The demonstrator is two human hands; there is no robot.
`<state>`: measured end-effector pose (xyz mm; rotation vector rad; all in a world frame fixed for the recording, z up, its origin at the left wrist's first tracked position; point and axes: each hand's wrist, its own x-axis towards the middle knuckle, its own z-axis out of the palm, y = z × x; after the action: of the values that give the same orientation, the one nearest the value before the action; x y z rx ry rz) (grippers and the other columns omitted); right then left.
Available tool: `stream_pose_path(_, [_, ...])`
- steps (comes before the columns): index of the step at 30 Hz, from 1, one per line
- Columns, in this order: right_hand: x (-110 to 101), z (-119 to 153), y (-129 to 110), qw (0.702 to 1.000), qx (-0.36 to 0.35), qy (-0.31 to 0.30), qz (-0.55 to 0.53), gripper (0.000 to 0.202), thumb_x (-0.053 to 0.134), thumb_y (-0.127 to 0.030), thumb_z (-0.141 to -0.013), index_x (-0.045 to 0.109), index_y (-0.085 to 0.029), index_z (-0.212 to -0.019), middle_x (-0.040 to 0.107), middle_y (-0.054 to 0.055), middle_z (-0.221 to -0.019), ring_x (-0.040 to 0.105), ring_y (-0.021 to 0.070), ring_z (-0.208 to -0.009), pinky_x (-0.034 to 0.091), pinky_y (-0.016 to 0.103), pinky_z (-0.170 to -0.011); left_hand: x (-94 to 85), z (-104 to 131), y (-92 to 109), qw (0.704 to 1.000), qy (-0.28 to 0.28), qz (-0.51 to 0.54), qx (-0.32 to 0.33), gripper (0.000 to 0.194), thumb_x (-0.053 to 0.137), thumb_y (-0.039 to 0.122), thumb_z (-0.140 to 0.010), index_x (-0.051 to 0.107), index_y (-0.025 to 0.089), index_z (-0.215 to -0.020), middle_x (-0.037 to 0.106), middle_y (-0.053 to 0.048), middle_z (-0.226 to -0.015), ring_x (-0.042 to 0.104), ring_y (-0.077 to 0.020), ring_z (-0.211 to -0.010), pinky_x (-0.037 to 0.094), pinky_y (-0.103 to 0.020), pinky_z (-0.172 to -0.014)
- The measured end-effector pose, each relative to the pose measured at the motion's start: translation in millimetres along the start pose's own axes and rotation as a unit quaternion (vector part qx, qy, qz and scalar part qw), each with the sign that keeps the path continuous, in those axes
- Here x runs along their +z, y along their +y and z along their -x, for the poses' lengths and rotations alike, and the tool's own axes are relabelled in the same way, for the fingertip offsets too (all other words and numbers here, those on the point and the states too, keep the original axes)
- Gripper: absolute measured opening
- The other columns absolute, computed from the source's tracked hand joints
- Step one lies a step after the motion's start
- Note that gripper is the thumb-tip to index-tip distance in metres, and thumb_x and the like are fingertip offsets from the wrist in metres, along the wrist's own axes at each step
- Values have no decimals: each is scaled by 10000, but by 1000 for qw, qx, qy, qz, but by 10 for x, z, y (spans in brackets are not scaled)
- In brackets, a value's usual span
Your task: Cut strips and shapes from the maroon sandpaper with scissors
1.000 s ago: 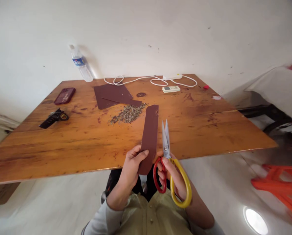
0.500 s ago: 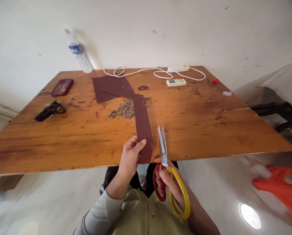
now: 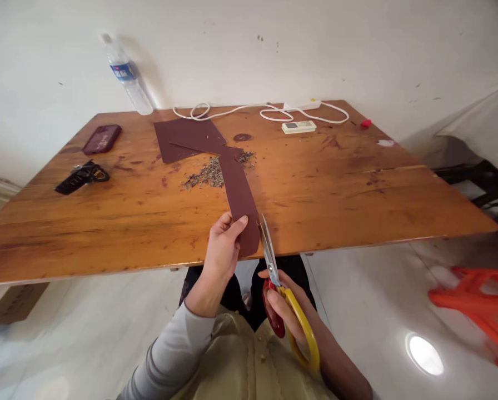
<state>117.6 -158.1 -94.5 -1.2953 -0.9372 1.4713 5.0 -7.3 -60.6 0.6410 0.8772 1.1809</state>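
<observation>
My left hand (image 3: 223, 244) pinches the near end of a dark maroon strip of paper (image 3: 239, 191), thumb on top. The strip reaches away over the table, its far part lying by a heap of small dry brown scraps (image 3: 207, 173). In my right hand (image 3: 288, 305) are scissors (image 3: 269, 258) with one red and one yellow handle. Their blades point away from me, close to the strip's right edge; whether they touch it I cannot tell. Behind the heap lies a larger maroon sheet (image 3: 186, 136) with another piece over it.
On the wooden table (image 3: 336, 200) a clear bottle (image 3: 128, 78) leans at the wall. At left are a phone (image 3: 102, 139) and a black strapped item (image 3: 81, 176). A white cable with a power strip (image 3: 301, 105) and a remote (image 3: 299, 128) lie at the back. An orange stool (image 3: 474, 300) stands at right.
The scissors have moved left to the strip's right edge, and their blades look closer together. The strip has tilted a little, and the whole view has shifted slightly.
</observation>
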Motion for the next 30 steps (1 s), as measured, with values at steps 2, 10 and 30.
stream_pose_path(2, [5,47,26,1000,-3,-3,3,493,615,-681,-1010,617,-235,-1220,506,-70,-664,434,121,-515,356,256,-495,7,-8,-16,1000,2,3,4,345,964,312,-551,753,185,-794,793,-5,-833,684,-124,-709,542,-245,-703])
stream_pose_path(10, [-6,124,-29,998,-23,24,50,371,657,-590,-1003,635,-234,-1106,489,-71,-646,422,123,-502,338,257,-464,30,-31,-10,1000,8,3,4,335,943,288,-530,745,172,-774,766,4,-781,648,-109,-665,514,-243,-678])
stream_pose_path(30, [-153,111,35,997,2,25,78,384,624,-560,-1006,674,-211,-1156,413,-90,-591,361,118,-458,264,244,-420,20,-65,19,1000,-22,-4,-16,372,991,335,-554,764,183,-806,759,6,-796,642,-109,-683,528,-239,-667])
